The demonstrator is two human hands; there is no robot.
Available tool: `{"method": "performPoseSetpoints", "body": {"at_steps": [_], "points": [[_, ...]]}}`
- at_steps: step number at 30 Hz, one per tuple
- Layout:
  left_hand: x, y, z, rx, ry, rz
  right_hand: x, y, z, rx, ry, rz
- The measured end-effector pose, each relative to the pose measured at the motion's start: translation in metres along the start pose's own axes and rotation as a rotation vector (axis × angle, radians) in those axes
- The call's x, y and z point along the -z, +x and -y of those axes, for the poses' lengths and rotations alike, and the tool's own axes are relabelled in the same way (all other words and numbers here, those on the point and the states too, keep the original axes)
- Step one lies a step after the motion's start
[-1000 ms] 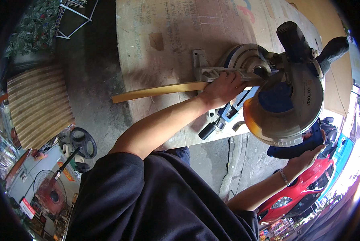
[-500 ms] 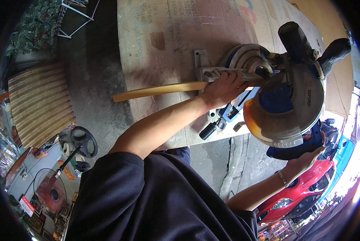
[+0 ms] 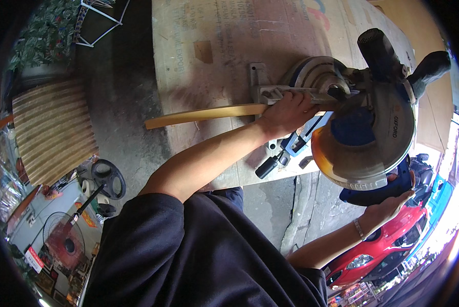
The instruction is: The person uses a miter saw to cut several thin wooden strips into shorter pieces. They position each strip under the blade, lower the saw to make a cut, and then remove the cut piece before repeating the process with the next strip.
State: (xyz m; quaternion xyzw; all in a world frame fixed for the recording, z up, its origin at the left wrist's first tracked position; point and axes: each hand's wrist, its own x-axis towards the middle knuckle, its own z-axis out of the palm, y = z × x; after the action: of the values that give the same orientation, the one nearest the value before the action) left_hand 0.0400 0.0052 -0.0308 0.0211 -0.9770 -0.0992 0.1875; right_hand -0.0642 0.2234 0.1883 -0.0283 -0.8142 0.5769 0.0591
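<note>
A miter saw (image 3: 355, 128) with a silver-grey blade guard and blue parts stands at the right of the table. My left hand (image 3: 289, 113) is closed over a long thin wooden strip (image 3: 204, 114), pressing it along the saw's metal fence (image 3: 276, 94). The strip's free end juts left past the table edge; its other end disappears behind the guard. At the saw's blue handle (image 3: 375, 195), nearest my body, my right hand (image 3: 385, 209) is closed round the grip, fingers partly hidden. The blade is covered by the guard.
Cardboard covers the table (image 3: 214, 61). A blue clamp with a black knob (image 3: 267, 167) sticks out from the saw toward me. Left on the floor side are a corrugated sheet (image 3: 55, 130) and a red fan (image 3: 64, 243). A red car (image 3: 378, 245) is at lower right.
</note>
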Motion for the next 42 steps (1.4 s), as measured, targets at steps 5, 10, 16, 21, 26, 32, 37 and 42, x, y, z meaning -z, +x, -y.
{"method": "performPoseSetpoints", "body": {"at_steps": [5,10,16,21,26,32,37,42], "points": [[0.002,0.001,0.000,-0.001,0.019,0.030,0.002,0.001,-0.004,0.017,0.031,-0.013],[0.002,0.000,0.000,-0.006,0.015,0.014,0.013,0.007,-0.012,0.023,0.059,0.044],[0.002,-0.001,0.001,0.002,0.002,0.045,0.001,-0.002,-0.010,0.107,-0.029,-0.013],[0.007,0.000,-0.001,-0.004,0.008,0.051,-0.004,-0.007,-0.005,0.077,-0.018,-0.078],[0.007,0.000,-0.001,-0.011,0.033,0.060,0.004,-0.004,-0.012,0.093,-0.050,-0.052],[0.006,-0.001,0.000,-0.011,0.039,0.043,0.016,0.005,-0.025,0.096,-0.064,-0.081],[0.005,-0.001,-0.001,-0.008,0.070,0.032,-0.006,-0.013,-0.009,0.121,-0.024,-0.055],[0.004,-0.001,0.000,-0.011,0.098,-0.026,0.004,-0.010,-0.016,0.146,-0.180,-0.118]]}}
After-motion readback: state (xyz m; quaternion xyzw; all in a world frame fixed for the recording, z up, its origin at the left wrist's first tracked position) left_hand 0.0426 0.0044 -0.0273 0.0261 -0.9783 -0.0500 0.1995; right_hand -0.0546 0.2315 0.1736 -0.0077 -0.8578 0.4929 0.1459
